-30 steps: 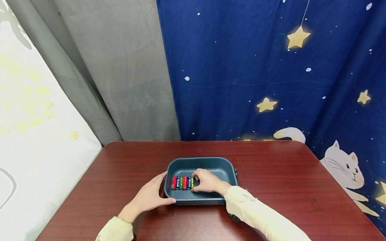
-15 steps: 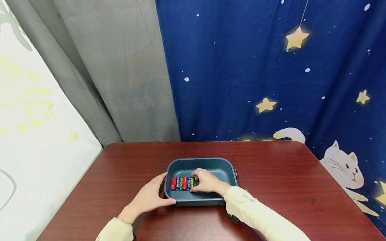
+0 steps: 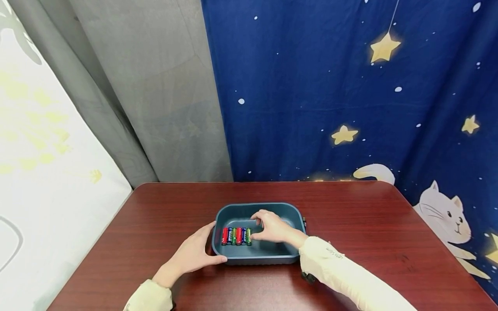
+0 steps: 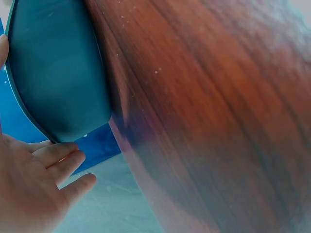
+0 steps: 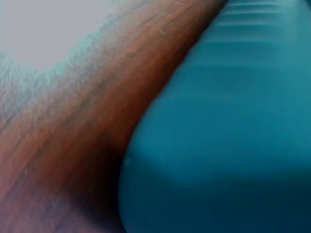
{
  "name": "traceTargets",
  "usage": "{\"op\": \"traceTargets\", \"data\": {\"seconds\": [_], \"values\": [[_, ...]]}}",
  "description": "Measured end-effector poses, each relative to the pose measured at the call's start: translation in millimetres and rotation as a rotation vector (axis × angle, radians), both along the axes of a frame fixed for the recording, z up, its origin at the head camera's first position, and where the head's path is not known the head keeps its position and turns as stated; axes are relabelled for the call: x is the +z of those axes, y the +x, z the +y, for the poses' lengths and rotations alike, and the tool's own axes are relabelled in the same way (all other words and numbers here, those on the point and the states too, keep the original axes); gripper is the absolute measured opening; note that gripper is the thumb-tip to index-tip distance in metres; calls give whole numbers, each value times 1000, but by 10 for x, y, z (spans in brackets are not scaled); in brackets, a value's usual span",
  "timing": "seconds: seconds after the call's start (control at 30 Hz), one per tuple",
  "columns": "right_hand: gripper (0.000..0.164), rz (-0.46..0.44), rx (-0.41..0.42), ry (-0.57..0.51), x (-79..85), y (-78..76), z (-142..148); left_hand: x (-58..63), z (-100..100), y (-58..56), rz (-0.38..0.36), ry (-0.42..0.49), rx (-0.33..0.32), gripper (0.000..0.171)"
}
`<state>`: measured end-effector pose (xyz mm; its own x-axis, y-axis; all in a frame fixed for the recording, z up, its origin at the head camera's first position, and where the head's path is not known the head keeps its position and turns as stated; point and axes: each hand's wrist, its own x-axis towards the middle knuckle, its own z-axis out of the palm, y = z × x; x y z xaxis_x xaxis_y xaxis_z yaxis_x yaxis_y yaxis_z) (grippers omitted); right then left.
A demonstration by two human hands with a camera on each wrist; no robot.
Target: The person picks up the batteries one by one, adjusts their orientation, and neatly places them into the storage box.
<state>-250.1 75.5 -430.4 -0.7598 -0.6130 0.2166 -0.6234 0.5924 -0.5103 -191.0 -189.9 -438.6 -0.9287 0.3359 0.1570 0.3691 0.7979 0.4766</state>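
A dark teal rectangular bin [image 3: 264,261] stands on the table. Inside, towards its left end, several batteries lie side by side in a row: red [image 3: 225,236], blue and green in turn. The row's rightmost one is a green battery [image 3: 249,237]. My right hand [image 3: 275,230] hovers over the bin with thumb and fingers apart, the thumb tip just beside that green battery. My left hand [image 3: 194,251] rests against the bin's left end, thumb at the near corner and straight fingers along the side; the left wrist view shows its fingertips [image 4: 68,160] at the rim.
The reddish-brown wooden table [image 3: 369,224] extends around the bin. A small dark object [image 3: 304,222] shows at the bin's right end. Behind the table hang a grey curtain [image 3: 163,108] and a blue starry curtain [image 3: 295,108].
My right hand has let go of the green battery at the row's right end and drawn back to the right, its fingers spreading. The left hand, bin and row have stayed put.
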Motion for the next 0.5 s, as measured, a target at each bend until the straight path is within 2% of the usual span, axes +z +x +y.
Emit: {"op": "traceTargets", "data": {"seconds": [0.23,0.5], "values": [[52,51,-27,-63,164,-23,250,-9,-1,-7,16,-9,-6,101],[49,105,-75,-162,323,-75,558,-7,-3,-5,16,-15,-8,100]]}}
